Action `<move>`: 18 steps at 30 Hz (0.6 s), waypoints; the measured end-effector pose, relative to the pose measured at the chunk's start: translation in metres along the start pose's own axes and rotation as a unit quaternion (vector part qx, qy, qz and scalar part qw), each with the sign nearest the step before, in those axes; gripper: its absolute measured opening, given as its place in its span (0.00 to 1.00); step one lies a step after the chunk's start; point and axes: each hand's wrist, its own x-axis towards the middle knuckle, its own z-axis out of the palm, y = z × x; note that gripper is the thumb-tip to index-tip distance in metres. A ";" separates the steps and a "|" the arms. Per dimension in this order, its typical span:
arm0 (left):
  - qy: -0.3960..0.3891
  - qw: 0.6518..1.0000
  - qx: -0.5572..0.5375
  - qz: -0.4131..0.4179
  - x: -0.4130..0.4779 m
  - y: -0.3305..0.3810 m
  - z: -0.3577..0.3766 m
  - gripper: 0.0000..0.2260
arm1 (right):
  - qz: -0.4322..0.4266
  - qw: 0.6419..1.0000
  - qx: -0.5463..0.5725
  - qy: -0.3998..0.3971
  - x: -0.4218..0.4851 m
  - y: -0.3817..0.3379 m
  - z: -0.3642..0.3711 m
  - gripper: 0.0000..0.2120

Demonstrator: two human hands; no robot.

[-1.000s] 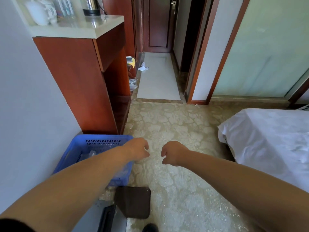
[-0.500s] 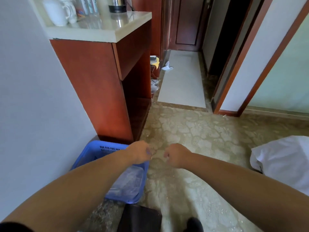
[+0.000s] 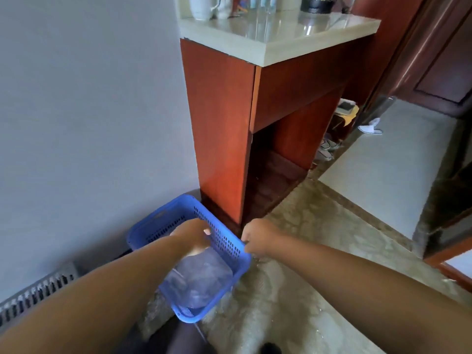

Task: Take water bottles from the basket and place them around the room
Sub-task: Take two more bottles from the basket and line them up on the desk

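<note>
My forearms are bare from elbow to wrist, no sleeve, watch or ring showing on my left hand or right hand, and below them a dark trouser leg ends at a black shoe toe.

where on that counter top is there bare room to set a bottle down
The front and right of the counter top is bare, from the front edge back toward the kettle base. The back left is crowded: a white jug and glasses line the wall. The left hand is inside the blue basket.
</note>
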 end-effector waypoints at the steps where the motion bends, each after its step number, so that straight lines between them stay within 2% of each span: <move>1: 0.014 1.000 -0.011 -0.025 0.002 0.000 0.003 0.14 | -0.012 1.000 -0.003 -0.005 0.008 0.007 -0.002 0.12; 2: 0.019 0.998 -0.023 -0.047 0.002 0.000 0.009 0.14 | -0.026 1.000 -0.002 -0.009 0.014 0.013 -0.004 0.10; 6: -0.020 0.993 -0.049 -0.110 -0.001 -0.011 0.034 0.15 | -0.054 0.998 0.023 -0.022 0.039 0.024 0.004 0.13; 11: -0.023 0.978 -0.087 -0.187 -0.005 -0.040 0.046 0.16 | -0.096 0.991 0.009 -0.088 0.082 0.014 0.022 0.17; 18: -0.041 0.958 -0.120 -0.258 0.013 -0.084 0.046 0.14 | -0.112 0.983 -0.011 -0.148 0.138 -0.004 0.028 0.16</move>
